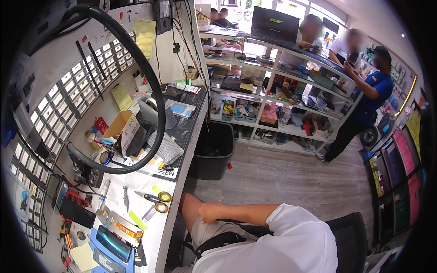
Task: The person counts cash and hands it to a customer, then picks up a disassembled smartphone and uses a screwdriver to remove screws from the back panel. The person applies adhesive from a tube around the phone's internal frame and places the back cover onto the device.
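Observation:
My right hand rests on my thigh, at the edge of my beige shorts. Its fingers are curled in, and no object shows in them. My left hand is out of the picture. On the workbench to the left lie black-and-yellow scissors, a grey screwdriver and a flat box with an orange label. Nearer, a dark phone lies on a blue tray. Another black phone leans beside a red tool holder.
A black ring-shaped frame arches over the bench, past an open carton. Small drawers line the wall. A black bin stands beside the bench. Beyond are glass shelves and a person in a blue shirt holding a phone.

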Action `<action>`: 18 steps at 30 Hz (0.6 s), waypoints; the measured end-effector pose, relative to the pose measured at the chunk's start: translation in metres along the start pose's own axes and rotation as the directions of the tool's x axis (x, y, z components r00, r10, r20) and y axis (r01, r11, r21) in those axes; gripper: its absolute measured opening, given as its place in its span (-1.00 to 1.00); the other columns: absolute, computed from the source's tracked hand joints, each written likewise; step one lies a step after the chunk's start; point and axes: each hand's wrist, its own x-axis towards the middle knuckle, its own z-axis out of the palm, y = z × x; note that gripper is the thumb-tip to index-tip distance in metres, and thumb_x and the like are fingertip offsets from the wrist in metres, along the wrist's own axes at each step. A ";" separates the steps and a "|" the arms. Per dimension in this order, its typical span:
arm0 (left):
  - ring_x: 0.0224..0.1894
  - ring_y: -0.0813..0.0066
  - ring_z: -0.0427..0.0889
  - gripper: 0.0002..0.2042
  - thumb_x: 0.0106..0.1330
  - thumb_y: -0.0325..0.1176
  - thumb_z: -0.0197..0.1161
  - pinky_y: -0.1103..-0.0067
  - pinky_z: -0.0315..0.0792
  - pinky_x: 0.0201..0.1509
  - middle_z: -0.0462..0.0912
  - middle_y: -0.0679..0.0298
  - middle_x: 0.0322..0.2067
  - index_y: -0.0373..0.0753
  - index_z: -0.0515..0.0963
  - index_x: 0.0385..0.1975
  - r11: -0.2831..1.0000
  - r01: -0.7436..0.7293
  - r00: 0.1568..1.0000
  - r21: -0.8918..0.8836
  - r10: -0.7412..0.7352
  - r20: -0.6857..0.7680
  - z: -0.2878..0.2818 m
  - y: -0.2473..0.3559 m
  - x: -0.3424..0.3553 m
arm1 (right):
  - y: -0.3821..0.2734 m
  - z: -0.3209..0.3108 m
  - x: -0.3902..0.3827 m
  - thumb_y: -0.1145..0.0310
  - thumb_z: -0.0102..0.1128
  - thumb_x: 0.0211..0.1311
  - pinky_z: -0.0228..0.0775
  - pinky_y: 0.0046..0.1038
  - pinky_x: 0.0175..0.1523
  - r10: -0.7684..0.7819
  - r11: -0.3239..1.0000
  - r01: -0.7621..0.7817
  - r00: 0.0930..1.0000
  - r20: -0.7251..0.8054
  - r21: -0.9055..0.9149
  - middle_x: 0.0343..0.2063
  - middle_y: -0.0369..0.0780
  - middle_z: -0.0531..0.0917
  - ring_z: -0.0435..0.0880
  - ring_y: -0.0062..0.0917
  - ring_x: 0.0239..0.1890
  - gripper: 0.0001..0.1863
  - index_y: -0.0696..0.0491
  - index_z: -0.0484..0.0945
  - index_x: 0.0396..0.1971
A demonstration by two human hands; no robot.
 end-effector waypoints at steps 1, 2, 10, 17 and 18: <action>0.02 -0.19 0.75 -0.10 0.48 0.35 0.10 -0.04 0.72 0.01 0.65 -0.25 0.09 -0.35 0.25 0.53 1.000 -0.022 1.000 0.002 0.021 0.011 0.001 -0.001 -0.001 | 0.000 0.001 0.001 0.03 0.43 0.36 0.63 -0.05 0.14 0.005 1.000 -0.005 1.000 0.007 0.000 -0.09 0.15 0.79 0.78 0.06 0.06 -0.50 0.25 0.79 -0.11; 0.04 -0.19 0.75 -0.07 0.44 0.36 0.17 -0.03 0.73 0.00 0.66 -0.24 0.10 -0.35 0.25 0.53 0.964 -0.172 0.984 0.205 0.160 0.076 0.004 -0.002 -0.002 | 0.001 0.003 0.003 0.02 0.42 0.36 0.63 -0.05 0.14 0.008 1.000 -0.008 1.000 0.007 0.002 -0.08 0.15 0.78 0.77 0.06 0.07 -0.50 0.24 0.79 -0.09; -0.13 -0.08 0.74 -0.16 0.61 0.34 -0.18 0.08 0.74 -0.08 0.68 -0.19 -0.04 -0.47 0.40 0.35 0.940 -0.341 0.937 -0.005 0.339 -0.083 0.069 -0.007 -0.027 | 0.044 -0.034 0.033 -0.02 0.43 0.34 0.62 -0.10 0.19 0.114 0.990 -0.089 0.965 -0.238 0.113 -0.05 0.11 0.78 0.77 0.01 0.09 -0.47 0.21 0.78 -0.06; -0.12 -0.06 0.74 -0.18 0.59 0.31 -0.12 0.12 0.70 -0.05 0.70 -0.16 -0.05 -0.49 0.43 0.33 0.955 -0.292 0.956 0.046 0.292 -0.010 0.081 0.001 -0.029 | 0.075 -0.204 0.063 0.31 0.41 0.35 0.64 -0.25 -0.07 0.200 0.915 0.256 0.379 -0.903 0.311 -0.33 -0.01 0.82 0.85 -0.22 -0.26 -0.77 0.21 0.77 -0.23; -0.10 -0.06 0.74 -0.17 0.58 0.33 -0.10 0.11 0.70 -0.04 0.70 -0.14 -0.04 -0.48 0.44 0.32 0.953 -0.297 0.953 0.062 0.300 -0.034 0.078 0.000 -0.027 | 0.075 -0.230 0.076 0.30 0.41 0.35 0.64 -0.26 -0.07 0.215 0.911 0.268 0.336 -0.917 0.312 -0.35 -0.02 0.82 0.85 -0.24 -0.27 -0.76 0.20 0.76 -0.23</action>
